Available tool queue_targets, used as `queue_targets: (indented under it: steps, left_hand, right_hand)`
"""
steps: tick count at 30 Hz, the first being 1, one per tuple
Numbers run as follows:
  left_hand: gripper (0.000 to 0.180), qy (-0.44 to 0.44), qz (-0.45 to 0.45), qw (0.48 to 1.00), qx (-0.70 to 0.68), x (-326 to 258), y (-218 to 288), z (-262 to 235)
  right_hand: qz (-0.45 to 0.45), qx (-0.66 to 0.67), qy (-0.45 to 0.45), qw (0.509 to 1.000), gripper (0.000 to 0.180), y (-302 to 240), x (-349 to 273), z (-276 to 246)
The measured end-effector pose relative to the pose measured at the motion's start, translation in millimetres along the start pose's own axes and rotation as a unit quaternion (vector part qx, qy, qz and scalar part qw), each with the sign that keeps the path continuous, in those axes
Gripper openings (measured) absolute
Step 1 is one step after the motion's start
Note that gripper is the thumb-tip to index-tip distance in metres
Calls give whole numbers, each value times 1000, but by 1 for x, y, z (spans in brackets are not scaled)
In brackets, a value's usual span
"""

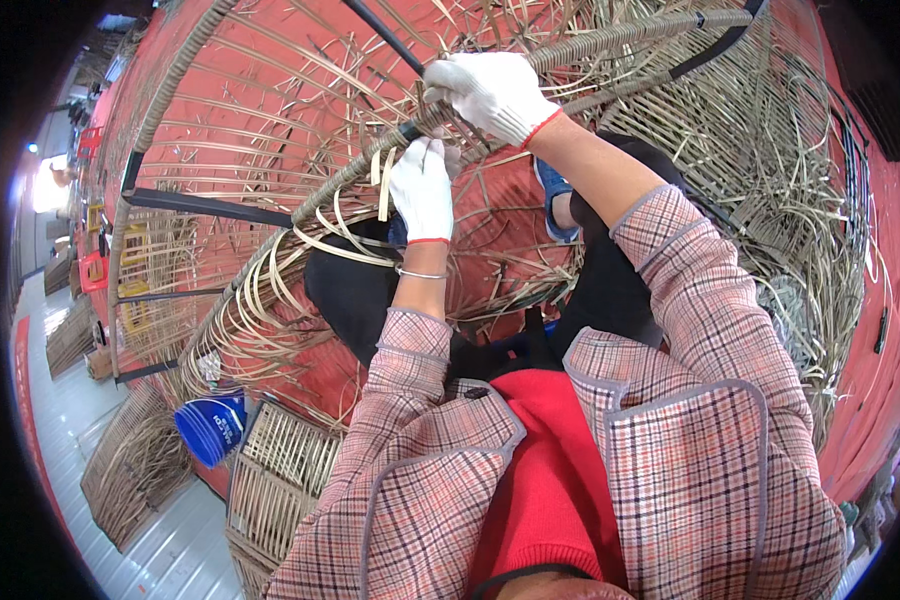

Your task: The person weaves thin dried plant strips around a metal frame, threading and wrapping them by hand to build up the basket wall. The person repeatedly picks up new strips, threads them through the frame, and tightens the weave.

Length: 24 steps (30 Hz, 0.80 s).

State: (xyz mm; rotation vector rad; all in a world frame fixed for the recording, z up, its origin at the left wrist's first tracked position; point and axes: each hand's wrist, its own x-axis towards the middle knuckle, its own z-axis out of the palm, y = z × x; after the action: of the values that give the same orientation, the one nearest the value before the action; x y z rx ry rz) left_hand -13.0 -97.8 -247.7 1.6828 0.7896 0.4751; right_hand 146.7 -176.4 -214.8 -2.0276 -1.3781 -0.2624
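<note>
A large wicker frame [355,172] lies across my legs, its curved rail wrapped in brown cane and joined by black bars. In its white glove, my left hand [423,190] is closed against the near side of this rail, fingertips partly hidden. Pale cane strips [270,275] loop off the rail to the left of that hand, with short ends beside its fingers. Higher and to the right, my gloved right hand [492,92] is closed, fingers bent down at the rail by a black bar [385,38]. What either hand pinches is hidden.
Cut cane scraps [515,285] litter the red ground cover [470,210] around my feet. A blue bucket [210,428] stands at the lower left beside a woven panel [270,470]. More woven cane [740,110] is piled at right. Yellow crates [135,260] are at far left.
</note>
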Motion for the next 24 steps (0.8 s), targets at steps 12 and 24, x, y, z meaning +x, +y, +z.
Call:
queue_targets:
  steps: [12,24]
  left_hand:
    - [22,24,239,870,431,8,11,-31]
    - [51,-182,246,848,432,64,57,-63]
  right_hand:
    - [-5,6,-11,1000,14,0,-1,-3]
    - [-36,-6,-6,999,10,4,3,-5]
